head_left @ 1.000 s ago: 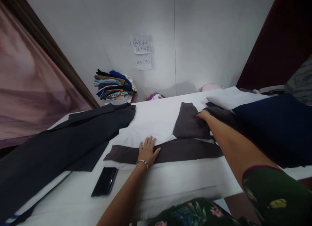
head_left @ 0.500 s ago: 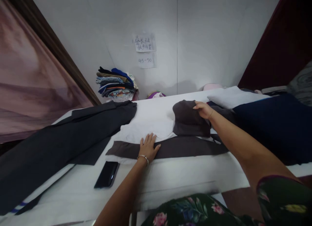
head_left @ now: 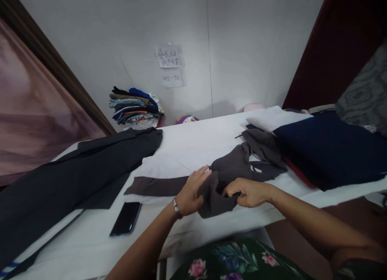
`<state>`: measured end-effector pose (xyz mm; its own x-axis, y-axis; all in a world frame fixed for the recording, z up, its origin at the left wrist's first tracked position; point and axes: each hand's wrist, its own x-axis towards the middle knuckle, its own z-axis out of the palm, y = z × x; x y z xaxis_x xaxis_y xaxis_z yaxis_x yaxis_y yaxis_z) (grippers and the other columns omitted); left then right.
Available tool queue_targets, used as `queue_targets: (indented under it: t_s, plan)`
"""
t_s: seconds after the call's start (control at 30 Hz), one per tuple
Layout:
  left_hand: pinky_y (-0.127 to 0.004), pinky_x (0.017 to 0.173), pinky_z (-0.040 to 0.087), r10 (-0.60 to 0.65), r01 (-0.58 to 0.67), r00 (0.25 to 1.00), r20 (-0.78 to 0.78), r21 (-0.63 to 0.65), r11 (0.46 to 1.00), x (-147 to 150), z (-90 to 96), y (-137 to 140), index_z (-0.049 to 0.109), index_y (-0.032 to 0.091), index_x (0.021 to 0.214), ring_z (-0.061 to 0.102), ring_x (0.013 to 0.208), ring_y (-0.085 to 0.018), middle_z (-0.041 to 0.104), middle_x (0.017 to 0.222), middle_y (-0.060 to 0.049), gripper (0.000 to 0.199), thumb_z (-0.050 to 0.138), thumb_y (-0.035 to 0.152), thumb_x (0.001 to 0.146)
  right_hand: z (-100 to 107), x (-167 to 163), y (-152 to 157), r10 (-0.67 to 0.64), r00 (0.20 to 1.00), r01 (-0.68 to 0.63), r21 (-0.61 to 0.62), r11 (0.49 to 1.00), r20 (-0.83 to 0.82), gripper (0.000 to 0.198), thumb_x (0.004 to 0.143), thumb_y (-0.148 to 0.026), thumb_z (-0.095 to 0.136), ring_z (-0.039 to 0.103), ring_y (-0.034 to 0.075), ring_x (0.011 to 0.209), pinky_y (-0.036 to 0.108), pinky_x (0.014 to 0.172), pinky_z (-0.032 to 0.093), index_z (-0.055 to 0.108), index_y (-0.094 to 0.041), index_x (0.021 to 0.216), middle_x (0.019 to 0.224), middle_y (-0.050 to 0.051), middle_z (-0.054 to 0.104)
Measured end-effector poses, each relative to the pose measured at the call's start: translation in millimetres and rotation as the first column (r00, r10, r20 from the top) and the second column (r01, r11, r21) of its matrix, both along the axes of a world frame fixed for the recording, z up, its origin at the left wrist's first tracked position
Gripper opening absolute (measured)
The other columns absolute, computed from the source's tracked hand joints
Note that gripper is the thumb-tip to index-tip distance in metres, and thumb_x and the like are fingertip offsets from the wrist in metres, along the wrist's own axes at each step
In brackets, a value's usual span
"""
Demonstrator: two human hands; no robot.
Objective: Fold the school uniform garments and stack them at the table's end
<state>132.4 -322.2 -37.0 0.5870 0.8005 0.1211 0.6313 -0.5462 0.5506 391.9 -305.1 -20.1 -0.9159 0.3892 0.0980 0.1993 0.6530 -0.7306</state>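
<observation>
A white garment (head_left: 169,164) with dark grey-brown sleeves lies spread on the white-covered table. One dark sleeve (head_left: 157,186) runs in a straight band along its front side. My left hand (head_left: 190,193) rests palm down on this dark cloth, fingers stretched out. Just to its right, my right hand (head_left: 246,192) is closed on a bunched part of the sleeve near the table's front edge; its fingertips are partly hidden in the cloth. More dark cloth of the same shade (head_left: 263,149) lies crumpled beyond my right hand.
A phone (head_left: 125,218) lies left of my left forearm. Dark trousers-like cloth (head_left: 75,175) covers the left side. Navy clothing (head_left: 332,147) and a white piece (head_left: 276,118) are piled at right. Behind the table, a folded stack (head_left: 136,106) stands against the wall (head_left: 242,50).
My right hand has come from the far side of the garment towards me, bringing the dark cloth with it. My left hand has shifted slightly right. The view has turned a little to the right.
</observation>
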Motion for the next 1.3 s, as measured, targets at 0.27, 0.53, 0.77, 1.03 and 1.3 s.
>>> queue_targets:
  t_s: [0.27,0.53,0.77,1.03,1.3]
  plan:
    - [-0.050,0.113,0.010,-0.156,0.154,0.987,-0.043,-0.046,0.987,15.7,31.8,-15.1,0.059,0.022,0.106,0.055,0.108,-0.022,0.063,0.109,-0.004,0.038,0.066,0.034,0.070,23.2,0.7,-6.9,-0.118,0.976,0.138,0.099,0.985,-0.185,0.029,0.071,-0.002,0.043,0.058,0.013,0.076,0.023,0.071,0.043,0.059,-0.018,0.089,0.084,0.001,0.064]
    - [-0.049,0.112,0.015,-0.102,0.109,0.994,-0.041,0.221,0.969,3.0,86.4,-35.9,0.052,0.020,0.068,0.058,0.080,-0.013,0.062,0.077,0.003,0.012,0.060,0.022,0.077,-14.2,42.4,42.9,-0.268,0.954,0.295,0.248,0.923,-0.137,0.046,0.071,-0.012,0.055,0.058,0.020,0.104,0.040,0.100,0.036,0.060,-0.022,0.116,0.111,0.005,0.065]
    - [-0.020,0.058,0.042,-0.141,0.136,0.985,-0.099,-0.057,0.989,-4.0,117.9,-31.6,0.063,0.020,0.077,0.055,0.061,-0.009,0.063,0.067,0.003,0.011,0.056,0.026,0.081,-50.8,80.9,130.1,-0.582,0.801,0.500,0.380,0.778,0.138,0.032,0.064,-0.011,0.054,0.061,0.024,0.096,0.041,0.098,0.036,0.071,-0.022,0.089,0.094,0.004,0.071]
    - [-0.020,0.058,0.040,0.075,-0.199,0.869,-0.489,-0.207,0.958,-57.7,146.1,-7.5,0.068,0.024,0.090,0.060,0.067,-0.013,0.068,0.075,0.004,0.023,0.067,0.032,0.068,-73.4,111.1,170.0,-0.645,0.748,0.634,0.121,0.764,0.157,0.021,0.072,-0.034,0.058,0.062,0.021,0.073,0.032,0.069,0.047,0.067,-0.019,0.083,0.078,0.005,0.069]
    - [-0.023,0.071,0.043,0.561,-0.626,0.536,-0.630,0.149,0.765,-146.1,106.0,128.0,0.070,0.022,0.075,0.062,0.080,-0.018,0.069,0.079,0.000,0.016,0.069,0.035,0.066,-85.9,105.6,206.8,-0.690,0.704,0.699,0.010,0.715,0.165,0.044,0.064,-0.059,0.064,0.064,0.024,0.077,0.035,0.072,0.050,0.069,-0.021,0.086,0.081,0.005,0.070]
